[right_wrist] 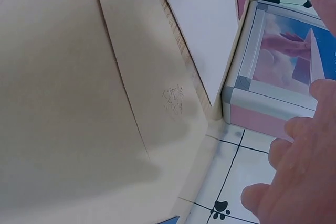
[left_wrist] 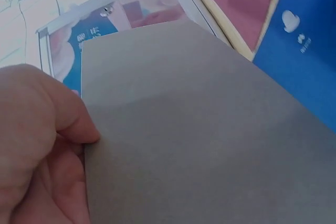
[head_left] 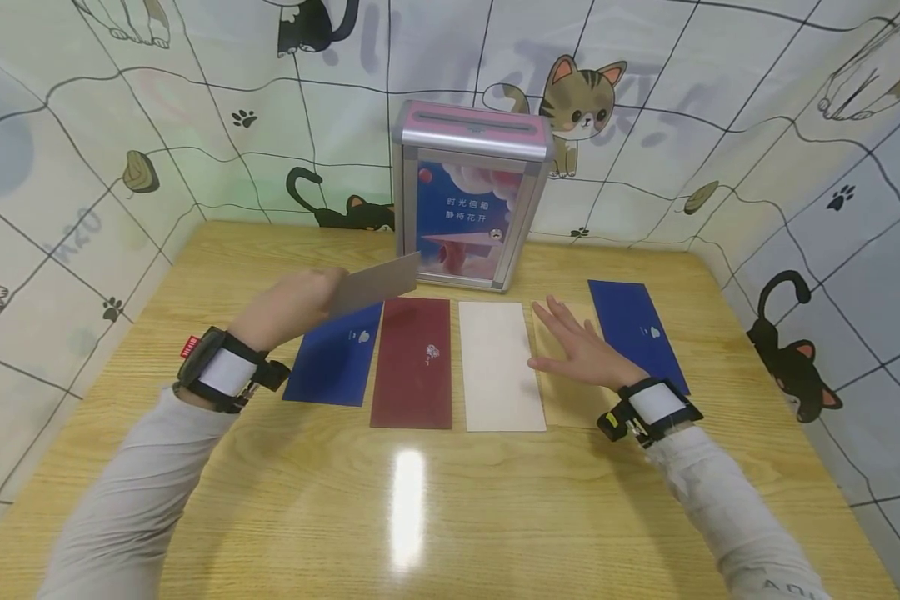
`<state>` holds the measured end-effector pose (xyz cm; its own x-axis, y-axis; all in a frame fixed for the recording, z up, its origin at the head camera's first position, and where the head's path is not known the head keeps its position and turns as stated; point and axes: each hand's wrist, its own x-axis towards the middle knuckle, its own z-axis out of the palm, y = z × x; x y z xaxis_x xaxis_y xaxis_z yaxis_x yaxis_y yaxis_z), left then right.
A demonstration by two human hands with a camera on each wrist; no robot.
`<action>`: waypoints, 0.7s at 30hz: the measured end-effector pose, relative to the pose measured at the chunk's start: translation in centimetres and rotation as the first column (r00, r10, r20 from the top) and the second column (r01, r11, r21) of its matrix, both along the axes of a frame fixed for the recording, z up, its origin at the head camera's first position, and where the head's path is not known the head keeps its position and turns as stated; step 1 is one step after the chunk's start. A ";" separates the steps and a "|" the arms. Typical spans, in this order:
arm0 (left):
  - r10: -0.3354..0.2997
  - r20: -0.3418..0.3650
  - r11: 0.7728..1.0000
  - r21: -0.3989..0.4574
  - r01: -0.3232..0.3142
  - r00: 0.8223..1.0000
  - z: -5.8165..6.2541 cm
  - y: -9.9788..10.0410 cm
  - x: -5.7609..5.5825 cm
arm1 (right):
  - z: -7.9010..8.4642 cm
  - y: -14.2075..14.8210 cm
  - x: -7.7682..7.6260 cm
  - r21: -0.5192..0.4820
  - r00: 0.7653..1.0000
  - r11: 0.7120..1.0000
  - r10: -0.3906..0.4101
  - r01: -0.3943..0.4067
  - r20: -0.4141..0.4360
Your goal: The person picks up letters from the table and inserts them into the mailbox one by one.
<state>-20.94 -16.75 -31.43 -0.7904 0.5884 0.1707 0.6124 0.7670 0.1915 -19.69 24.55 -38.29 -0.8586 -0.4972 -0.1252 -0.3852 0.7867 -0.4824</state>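
My left hand (head_left: 297, 304) pinches a plain greyish envelope (head_left: 377, 284) by its edge, holding it raised and tilted above a blue envelope (head_left: 328, 362). In the left wrist view, the thumb and curled fingers grip the edge of that envelope (left_wrist: 199, 124), whose broad face hides part of the letter box behind. Over a cream envelope (head_left: 570, 406), my right hand (head_left: 583, 348) hovers with fingers spread, holding nothing. The right wrist view shows the fold line of the cream envelope (right_wrist: 63, 87). Left of this hand lies a white envelope (head_left: 501, 367).
A burgundy envelope (head_left: 412, 367) lies between the left blue and white ones. Another blue envelope (head_left: 637, 329) lies at the right. At the back stands a pink-topped letter box (head_left: 474, 196) with a top slot, against a cat-printed cloth (head_left: 435, 50). All rest on a wooden table (head_left: 285, 500).
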 end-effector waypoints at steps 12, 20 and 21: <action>-0.012 0.028 1.000 -0.003 0.012 1.000 0.5 2.8 -0.1 | -0.1 -0.8 -0.1 -0.012 1.000 1.000 0.013 -0.013 0.016; -0.039 0.070 0.999 0.014 0.038 0.997 0.7 4.6 -0.2 | -0.1 -1.3 -0.2 -0.008 1.000 1.000 0.011 -0.011 0.019; -0.044 0.080 0.999 0.018 0.042 0.996 0.7 4.8 -0.2 | -0.1 -1.3 -0.2 -0.010 1.000 1.000 0.012 -0.011 0.020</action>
<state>-21.17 -11.92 -30.68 -0.7760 0.6196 0.1181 0.6268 0.7367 0.2537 -19.94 23.24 -38.39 -0.8501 -0.5084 -0.1377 -0.3844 0.7775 -0.4977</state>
